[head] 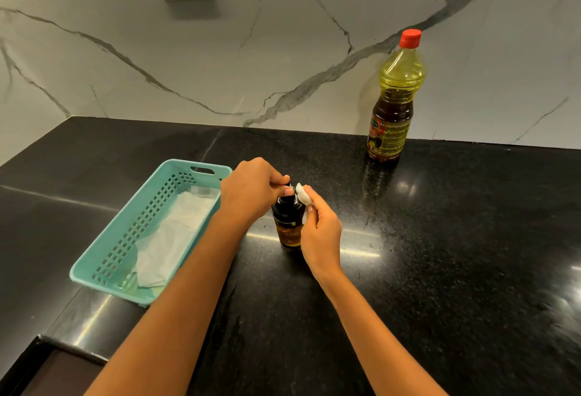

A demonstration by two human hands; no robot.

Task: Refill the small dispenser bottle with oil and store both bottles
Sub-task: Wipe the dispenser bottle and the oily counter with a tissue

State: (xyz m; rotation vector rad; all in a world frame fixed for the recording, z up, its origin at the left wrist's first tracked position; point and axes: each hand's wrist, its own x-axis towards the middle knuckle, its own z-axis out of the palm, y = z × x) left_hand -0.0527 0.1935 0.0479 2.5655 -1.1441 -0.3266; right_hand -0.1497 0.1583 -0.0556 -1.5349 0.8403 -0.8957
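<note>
**Oily spout, slick counter: where the wipe could slip**

Black polished stone counter [440, 238] under a marble-veined wall carries the whole job. Near its middle stands the small dispenser bottle [287, 229], upright, amber oil inside. One hand, the left hand [251, 188], pinches the black cap at the top; the right hand [320, 229] grips a wad of white tissue [303, 194] pressed against the spout.

Risks, as I judge them: oily fingers could slip and tip the bottle on the glossy surface; a loose cap may leak later in the teal basket [94, 270] just to its left. Well apart, by the wall, the large oil bottle [394, 103] stands capped, safe.
</note>
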